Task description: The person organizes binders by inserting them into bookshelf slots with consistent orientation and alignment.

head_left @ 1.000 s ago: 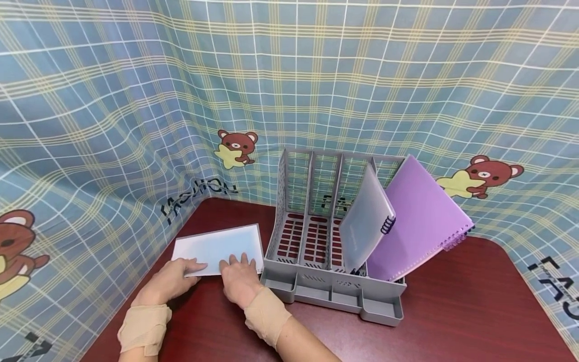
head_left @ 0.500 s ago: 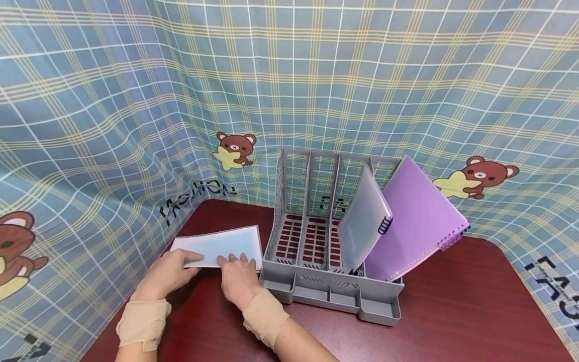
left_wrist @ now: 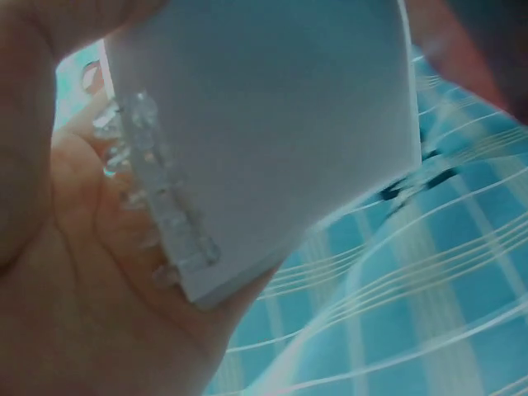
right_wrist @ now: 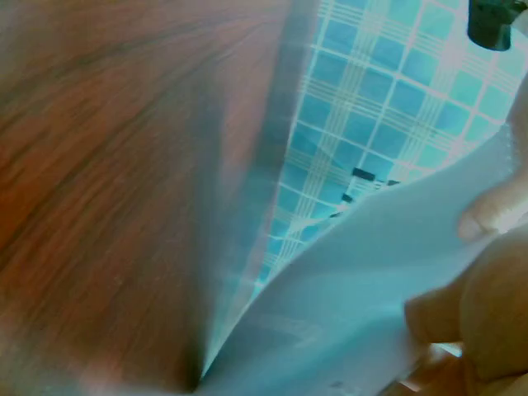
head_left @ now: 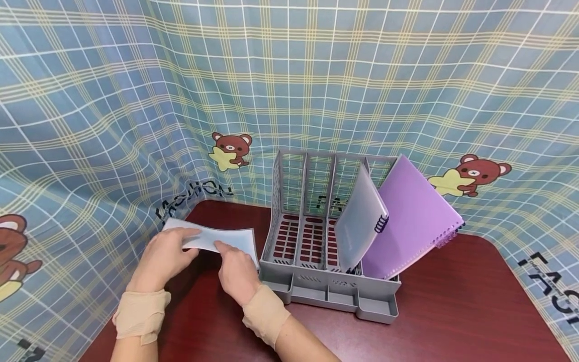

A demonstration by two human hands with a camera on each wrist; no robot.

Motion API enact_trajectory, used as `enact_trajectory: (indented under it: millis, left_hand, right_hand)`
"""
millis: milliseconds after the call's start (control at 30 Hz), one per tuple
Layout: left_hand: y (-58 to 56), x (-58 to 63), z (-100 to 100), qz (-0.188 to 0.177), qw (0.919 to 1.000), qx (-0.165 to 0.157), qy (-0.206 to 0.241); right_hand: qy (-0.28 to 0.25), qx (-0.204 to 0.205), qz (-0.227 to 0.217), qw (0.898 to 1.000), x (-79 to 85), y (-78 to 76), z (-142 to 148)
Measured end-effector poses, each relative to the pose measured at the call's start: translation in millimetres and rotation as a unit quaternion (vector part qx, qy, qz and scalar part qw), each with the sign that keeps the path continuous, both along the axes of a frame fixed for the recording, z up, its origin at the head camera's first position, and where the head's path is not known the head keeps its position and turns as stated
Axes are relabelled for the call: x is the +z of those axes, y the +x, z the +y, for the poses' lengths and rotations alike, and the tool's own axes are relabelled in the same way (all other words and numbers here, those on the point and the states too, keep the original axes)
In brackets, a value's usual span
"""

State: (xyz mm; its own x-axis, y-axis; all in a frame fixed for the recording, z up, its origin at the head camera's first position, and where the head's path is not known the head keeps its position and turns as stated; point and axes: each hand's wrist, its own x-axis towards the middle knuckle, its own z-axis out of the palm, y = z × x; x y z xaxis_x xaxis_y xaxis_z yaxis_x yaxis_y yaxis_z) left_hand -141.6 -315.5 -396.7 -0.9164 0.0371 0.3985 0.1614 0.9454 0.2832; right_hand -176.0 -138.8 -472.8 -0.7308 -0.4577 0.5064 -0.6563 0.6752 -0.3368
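A pale blue spiral notebook (head_left: 235,238) with a translucent cover is tilted at the left of the table, its left end raised and its sheet bowed. My left hand (head_left: 160,257) grips that raised end between thumb and fingers. Clear coil binding (left_wrist: 169,194) shows against the palm in the left wrist view. At the near edge, my right hand (head_left: 238,274) pinches the notebook, one finger lying on its cover. The right wrist view catches fingertips (right_wrist: 433,318) at the bowed cover. The notebook's underside is hidden in the head view.
A grey desktop file rack (head_left: 323,284) stands right of the hands, with upright slots and small front trays. A translucent notebook (head_left: 359,221) with black coil and a purple notebook (head_left: 411,216) lean in its right slots. Plaid cloth (head_left: 316,75) hangs behind the dark red table (head_left: 452,296).
The notebook's left end has risen off the table and the sheet now bows. My left hand has moved up with it; my right fingers have gone from spread on the cover to its near edge.
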Motion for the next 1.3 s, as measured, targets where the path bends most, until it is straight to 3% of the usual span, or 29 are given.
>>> enact_trajectory:
  millis: [133,300,400,533,733,900,967,1100,1200,1300]
  left_hand:
    - [4.8,18.2,9.4,0.052,0.9985,-0.010,0.014]
    - [12.0,40.2,19.0,0.064,0.9960,0.000,0.062]
    - [13.5,51.0,26.5,0.086,0.9916,-0.002,0.097]
    - [14.7,61.8,37.1,0.144,0.9804,-0.008,0.135]
    - [16.8,70.8,42.0,0.185,0.9659,0.019,0.180]
    - [10.5,71.5,46.8,0.182,0.9516,0.063,0.239]
    - [4.4,70.0,52.7,0.168,0.9498,0.075,0.253]
    - [-11.9,63.4,72.2,0.122,0.9583,0.065,0.250]
    - [-25.1,54.8,90.7,0.079,0.9667,0.040,0.240]
    - [-37.1,43.9,108.1,0.043,0.9695,0.028,0.240]
  right_hand:
    - [-0.061,-0.011,-0.009,0.998,10.1,0.5,6.2]
    - [-0.124,-0.005,-0.032,0.992,27.6,1.2,20.0]
    - [-0.147,-0.006,-0.047,0.988,37.3,2.4,29.3]
    - [-0.168,-0.014,-0.059,0.984,44.7,4.5,38.8]
    - [-0.263,-0.024,-0.116,0.957,63.7,8.5,56.7]
    - [-0.339,-0.043,-0.109,0.934,94.1,16.7,83.8]
    - [-0.373,-0.041,-0.096,0.922,106.5,20.7,96.5]
    - [-0.421,-0.051,-0.048,0.905,125.2,28.1,122.9]
    - [-0.435,-0.087,-0.005,0.896,134.0,32.8,142.4]
    - [-0.445,-0.126,0.037,0.886,139.8,36.8,160.8]
